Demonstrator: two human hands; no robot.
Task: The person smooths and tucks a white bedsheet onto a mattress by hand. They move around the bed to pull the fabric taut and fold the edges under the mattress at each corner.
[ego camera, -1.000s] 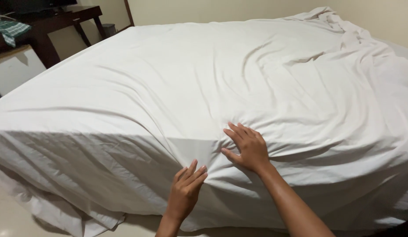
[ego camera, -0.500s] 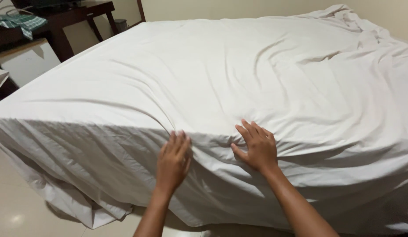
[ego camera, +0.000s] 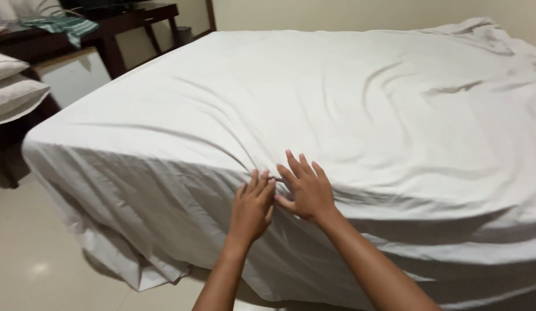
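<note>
Head view: both hands lying flat, fingers spread, left hand [ego camera: 252,208] touching right hand [ego camera: 305,192], pressing sheet [ego camera: 337,103] at bed edge, gripping nothing.

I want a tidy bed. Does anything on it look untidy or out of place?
Yes. The sheet is creased across the top and bunched at the far right corner. At the near left corner it hangs loose onto the floor. Both hands, left hand and right hand, press flat on its near edge.
</note>
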